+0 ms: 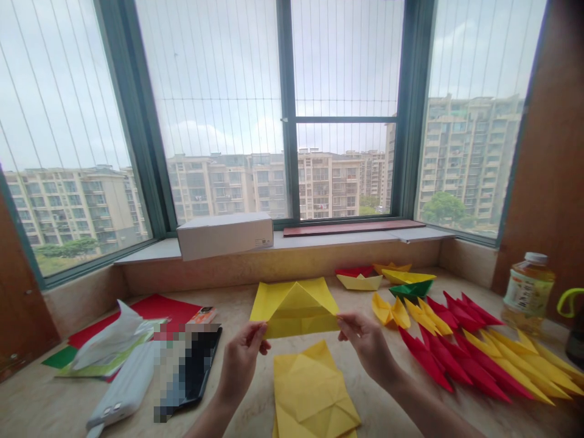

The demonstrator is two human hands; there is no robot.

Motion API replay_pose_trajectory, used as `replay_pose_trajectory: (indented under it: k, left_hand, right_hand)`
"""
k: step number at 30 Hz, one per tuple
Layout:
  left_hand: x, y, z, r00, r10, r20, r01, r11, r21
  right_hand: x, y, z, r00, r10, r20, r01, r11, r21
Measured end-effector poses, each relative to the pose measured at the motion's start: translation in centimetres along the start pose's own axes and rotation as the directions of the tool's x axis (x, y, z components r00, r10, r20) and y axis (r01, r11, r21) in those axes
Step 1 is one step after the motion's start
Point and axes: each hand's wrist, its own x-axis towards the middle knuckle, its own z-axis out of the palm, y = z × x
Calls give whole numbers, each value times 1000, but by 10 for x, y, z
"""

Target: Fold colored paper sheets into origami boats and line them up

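A yellow sheet of paper [298, 307], folded to a triangular peak with a band along its lower edge, is held up between both hands. My left hand [244, 348] pinches its lower left corner. At the lower right corner, the thumb and fingers of my right hand [365, 340] are closed on the paper. Behind it lies a flat yellow sheet [269, 295], partly covered by the folded one. Closer to me on the counter is a stack of creased yellow paper [314, 392], between my forearms.
Right: red paper boats [465, 359], yellow paper boats [524, 362], a green boat [413, 291] and a drink bottle [529, 292]. Left: a phone [196, 371], a white power bank [125, 380], a tissue pack [109, 340] and red paper [173, 310]. A white box [223, 237] sits on the sill.
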Motion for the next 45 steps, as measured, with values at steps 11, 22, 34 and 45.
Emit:
replay_pose_trajectory:
  k: [11, 22, 34, 45]
  left_hand:
    - [-9, 3, 6, 939, 148, 309, -270, 874, 404]
    - [-12, 11, 12, 957, 169, 235, -219, 954, 204]
    - [-16, 12, 16, 992, -1, 126, -16, 991, 136]
    - [-39, 32, 49, 895, -39, 444, 226, 899, -376]
  right_hand:
    - [6, 8, -1, 976, 209, -65, -194, 963, 185]
    - [-1, 6, 4, 990, -123, 74, 133, 980, -148]
    - [-8, -5, 3, 917, -398, -22, 373, 877, -302]
    - [-30, -25, 33, 691, -619, 372, 722, 566, -399]
